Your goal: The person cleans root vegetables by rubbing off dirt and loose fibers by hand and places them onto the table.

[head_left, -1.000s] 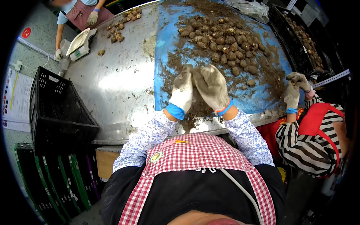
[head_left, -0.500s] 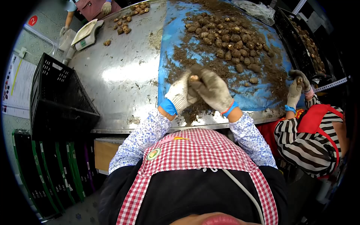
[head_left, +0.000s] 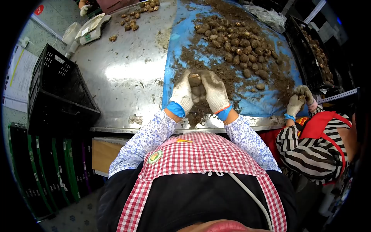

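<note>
A small brown taro (head_left: 195, 80) is held between my two gloved hands, above the near edge of the blue sheet (head_left: 168, 79). My left hand (head_left: 182, 92), in a soiled white knit glove, is closed around its left side. On the other side my right hand (head_left: 215, 91) presses against it, its glove dark with soil on the fingers. Fingers hide much of the taro's lower part. Beyond my hands lies a large pile of taros (head_left: 243, 44) amid loose soil and root hairs. One single taro (head_left: 260, 86) sits apart, to the right.
Left of the metal table (head_left: 119, 92) stands a black crate (head_left: 63, 96). A scale (head_left: 92, 30) and a few taros (head_left: 133, 25) are at the far left. A filled crate (head_left: 315, 54) is at right, near a co-worker's gloved hands (head_left: 297, 102). Another person (head_left: 112, 4) stands at the far side.
My hands have turned the taro between them, so its brown side now shows instead of the pale end. My right hand has shifted left and more upright. The far person's hands have moved.
</note>
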Motion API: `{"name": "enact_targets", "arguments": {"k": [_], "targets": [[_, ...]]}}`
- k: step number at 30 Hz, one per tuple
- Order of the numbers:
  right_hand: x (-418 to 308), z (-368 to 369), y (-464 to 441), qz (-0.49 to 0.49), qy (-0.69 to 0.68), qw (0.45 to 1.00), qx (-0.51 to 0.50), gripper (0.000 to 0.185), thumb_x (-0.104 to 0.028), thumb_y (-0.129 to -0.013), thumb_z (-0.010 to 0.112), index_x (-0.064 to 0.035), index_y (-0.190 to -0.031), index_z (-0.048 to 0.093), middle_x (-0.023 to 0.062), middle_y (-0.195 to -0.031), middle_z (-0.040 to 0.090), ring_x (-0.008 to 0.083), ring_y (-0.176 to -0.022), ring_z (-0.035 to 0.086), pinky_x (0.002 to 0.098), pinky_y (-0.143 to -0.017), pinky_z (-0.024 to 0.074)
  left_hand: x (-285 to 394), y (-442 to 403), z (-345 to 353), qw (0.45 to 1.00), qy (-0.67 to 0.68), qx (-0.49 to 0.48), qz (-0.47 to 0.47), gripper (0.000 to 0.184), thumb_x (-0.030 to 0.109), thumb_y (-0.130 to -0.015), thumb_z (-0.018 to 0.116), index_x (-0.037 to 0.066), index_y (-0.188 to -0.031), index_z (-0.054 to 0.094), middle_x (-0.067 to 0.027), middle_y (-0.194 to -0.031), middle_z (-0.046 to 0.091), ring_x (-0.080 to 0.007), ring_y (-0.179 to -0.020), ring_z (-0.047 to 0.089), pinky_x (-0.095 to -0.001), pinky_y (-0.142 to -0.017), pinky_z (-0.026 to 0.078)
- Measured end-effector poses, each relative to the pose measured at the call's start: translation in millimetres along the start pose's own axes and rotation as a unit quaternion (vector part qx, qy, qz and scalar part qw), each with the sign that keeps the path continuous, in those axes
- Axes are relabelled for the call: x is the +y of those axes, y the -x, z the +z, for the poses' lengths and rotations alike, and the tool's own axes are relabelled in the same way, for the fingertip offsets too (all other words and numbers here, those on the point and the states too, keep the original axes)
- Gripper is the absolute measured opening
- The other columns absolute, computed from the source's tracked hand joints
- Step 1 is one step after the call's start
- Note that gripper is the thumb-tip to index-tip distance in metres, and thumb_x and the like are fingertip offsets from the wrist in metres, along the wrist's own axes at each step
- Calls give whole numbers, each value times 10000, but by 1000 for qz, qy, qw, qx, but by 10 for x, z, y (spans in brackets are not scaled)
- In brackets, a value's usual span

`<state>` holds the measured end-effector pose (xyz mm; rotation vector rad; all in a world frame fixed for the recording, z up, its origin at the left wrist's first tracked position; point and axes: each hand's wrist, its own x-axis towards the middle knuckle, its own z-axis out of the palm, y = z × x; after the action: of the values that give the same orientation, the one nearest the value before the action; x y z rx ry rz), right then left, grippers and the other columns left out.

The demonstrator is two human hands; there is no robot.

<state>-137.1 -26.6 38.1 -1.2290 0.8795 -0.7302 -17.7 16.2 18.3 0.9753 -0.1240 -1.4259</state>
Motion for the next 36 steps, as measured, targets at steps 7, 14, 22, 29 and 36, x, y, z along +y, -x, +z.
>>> {"name": "enact_targets", "arguments": {"k": [7,14,22,29,36], "targets": [[202,-46,-60,-392,398,828,-41,234,-148,-939,521,-33,-1136,574,181,-1071,603,307,-915,621,351,-758,518,-477,-454,-479,944,-118,-17,309,302,224,-947,474,37,-1179,526,-113,-1196,542,-183,-1037,538,-279,-822,478],[-123,114,173,-234,194,952,-24,327,-116,-940,552,-6,-1247,535,169,-1230,574,240,-1077,593,328,-896,486,84,171,117,965,-140,-74,207,311,273,-987,462,43,-1151,592,-83,-1072,622,-170,-987,595,-298,-827,487],[249,-184,69,-148,39,974,-165,384,-72,-979,452,-19,-1360,441,120,-1228,585,149,-1055,586,274,-886,500,-8,26,-269,949,160,-180,-203,292,298,-999,366,72,-868,497,2,-527,334,-112,-421,306,-256,-379,274],[55,-132,69,-132,212,964,-86,477,-229,-941,566,-31,-1356,440,141,-1279,553,201,-1141,549,328,-944,458,-38,73,-70,997,-54,7,-53,325,344,-983,406,49,-1019,537,-27,-579,453,-120,-457,437,-251,-390,333],[177,-120,104,-254,216,939,-89,330,-66,-950,516,-22,-1276,538,148,-1229,589,198,-1097,584,299,-896,489,-137,22,-219,987,86,-99,-87,326,311,-993,389,38,-1003,568,-2,-553,418,-104,-474,423,-250,-415,345]]}}
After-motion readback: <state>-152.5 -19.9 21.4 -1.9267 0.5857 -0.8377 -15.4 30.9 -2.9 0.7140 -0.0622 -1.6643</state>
